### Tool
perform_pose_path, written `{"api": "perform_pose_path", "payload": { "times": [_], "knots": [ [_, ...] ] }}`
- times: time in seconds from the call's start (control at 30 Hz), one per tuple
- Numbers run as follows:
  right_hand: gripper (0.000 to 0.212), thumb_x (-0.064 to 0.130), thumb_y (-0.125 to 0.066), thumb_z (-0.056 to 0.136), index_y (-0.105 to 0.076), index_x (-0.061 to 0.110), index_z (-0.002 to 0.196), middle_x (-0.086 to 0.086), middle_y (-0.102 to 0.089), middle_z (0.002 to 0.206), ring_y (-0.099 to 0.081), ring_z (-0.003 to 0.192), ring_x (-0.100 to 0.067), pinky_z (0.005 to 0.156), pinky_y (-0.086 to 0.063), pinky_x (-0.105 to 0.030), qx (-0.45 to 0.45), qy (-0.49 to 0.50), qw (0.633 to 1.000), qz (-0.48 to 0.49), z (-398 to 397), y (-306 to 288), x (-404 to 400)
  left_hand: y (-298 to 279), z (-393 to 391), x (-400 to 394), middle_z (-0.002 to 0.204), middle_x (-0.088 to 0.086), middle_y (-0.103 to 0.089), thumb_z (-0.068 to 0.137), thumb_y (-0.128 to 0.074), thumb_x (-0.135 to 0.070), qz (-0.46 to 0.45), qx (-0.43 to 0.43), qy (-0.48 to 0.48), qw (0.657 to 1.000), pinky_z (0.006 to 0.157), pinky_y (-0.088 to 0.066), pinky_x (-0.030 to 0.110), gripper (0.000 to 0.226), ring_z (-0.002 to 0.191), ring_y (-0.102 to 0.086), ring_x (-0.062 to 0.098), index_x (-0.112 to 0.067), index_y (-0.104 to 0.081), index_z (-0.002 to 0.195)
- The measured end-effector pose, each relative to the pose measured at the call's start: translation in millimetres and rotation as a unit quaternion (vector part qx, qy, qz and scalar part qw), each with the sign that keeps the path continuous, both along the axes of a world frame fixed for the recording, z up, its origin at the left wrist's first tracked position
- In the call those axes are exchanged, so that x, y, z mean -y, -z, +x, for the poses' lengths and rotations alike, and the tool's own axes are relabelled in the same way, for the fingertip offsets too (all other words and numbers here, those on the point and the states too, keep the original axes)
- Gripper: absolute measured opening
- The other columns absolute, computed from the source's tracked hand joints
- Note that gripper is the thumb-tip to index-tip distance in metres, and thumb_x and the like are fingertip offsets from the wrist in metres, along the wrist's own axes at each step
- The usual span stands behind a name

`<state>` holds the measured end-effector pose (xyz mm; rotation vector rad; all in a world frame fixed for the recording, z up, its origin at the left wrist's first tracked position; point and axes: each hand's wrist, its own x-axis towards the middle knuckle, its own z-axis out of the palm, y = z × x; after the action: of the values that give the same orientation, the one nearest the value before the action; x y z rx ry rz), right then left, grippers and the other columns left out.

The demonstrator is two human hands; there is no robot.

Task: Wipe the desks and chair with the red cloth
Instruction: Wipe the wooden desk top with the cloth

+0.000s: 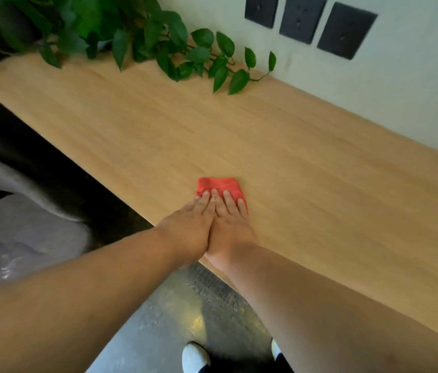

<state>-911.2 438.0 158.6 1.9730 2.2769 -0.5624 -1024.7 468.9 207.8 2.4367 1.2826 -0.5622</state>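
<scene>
The folded red cloth (219, 186) lies flat on the light wooden desk (306, 170), close to its near edge. My left hand (189, 224) and my right hand (230, 227) lie side by side, touching each other, with straight fingers pressing down on the cloth's near half. Only the far part of the cloth shows beyond my fingertips. A grey upholstered chair (16, 232) stands at the left, below the desk's edge.
A leafy green plant (137, 36) trails over the desk's far left corner. Three dark wall plates (302, 18) sit on the white wall behind the desk. The floor (158, 319) is grey, with my white shoes (195, 356) at the bottom.
</scene>
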Motion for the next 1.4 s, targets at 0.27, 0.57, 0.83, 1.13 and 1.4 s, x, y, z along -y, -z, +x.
{"api": "perform_pose_path", "payload": {
  "times": [0.27,0.57,0.83,1.13,1.4],
  "knots": [
    [0.072,0.044,-0.029,0.098,0.026,0.033,0.143,0.005,0.012,0.166,0.018,0.150,-0.019,0.116,0.018,-0.039,-0.019,0.031,0.999,-0.028,69.6,-11.0,99.2,-13.0,61.0,87.1,0.161,0.018,0.017,0.094,-0.038,-0.021,-0.079,-0.017,0.078,0.994,0.122,-0.004,0.036,0.079,0.149,0.008,0.028,-0.003,0.015,0.150],
    [0.042,0.039,-0.048,0.100,-0.046,0.036,0.142,0.013,-0.056,0.138,-0.044,0.134,-0.012,0.106,-0.028,-0.011,-0.195,0.151,0.968,-0.039,156.7,-62.9,165.4,-67.6,122.5,119.7,0.164,0.007,0.006,0.095,-0.039,-0.015,-0.190,0.092,0.033,0.977,0.120,-0.014,0.032,0.072,0.150,-0.006,0.020,-0.014,0.001,0.155],
    [0.046,0.045,-0.053,0.097,-0.064,0.012,0.127,-0.015,-0.069,0.124,-0.066,0.114,-0.030,0.104,-0.046,-0.048,-0.786,0.485,0.361,-0.132,157.8,-152.8,123.4,-106.1,137.2,112.1,0.130,0.011,-0.062,0.089,-0.045,-0.066,-0.524,0.372,-0.483,0.595,0.092,-0.052,0.036,0.074,0.114,-0.062,0.023,-0.009,-0.049,0.136],
    [0.072,0.067,-0.044,0.091,-0.062,0.008,0.128,-0.019,-0.067,0.126,-0.065,0.116,-0.032,0.099,-0.047,-0.046,-0.747,0.413,0.480,-0.203,185.4,-189.4,126.4,-122.3,115.9,104.5,0.107,0.002,-0.073,0.090,-0.068,-0.022,-0.314,0.507,-0.452,0.664,0.071,-0.060,0.042,0.030,0.093,-0.072,0.020,-0.027,-0.057,0.118],
    [0.025,0.000,-0.058,0.093,-0.074,0.019,0.097,-0.011,-0.077,0.095,-0.073,0.088,-0.034,0.078,-0.060,-0.041,-0.546,0.353,0.740,-0.172,160.8,-181.5,112.9,-125.6,70.9,87.1,0.099,-0.001,-0.075,0.092,-0.058,-0.007,-0.273,0.470,-0.369,0.754,0.071,-0.060,0.034,0.029,0.087,-0.072,0.015,-0.027,-0.064,0.112]
  ]
}}
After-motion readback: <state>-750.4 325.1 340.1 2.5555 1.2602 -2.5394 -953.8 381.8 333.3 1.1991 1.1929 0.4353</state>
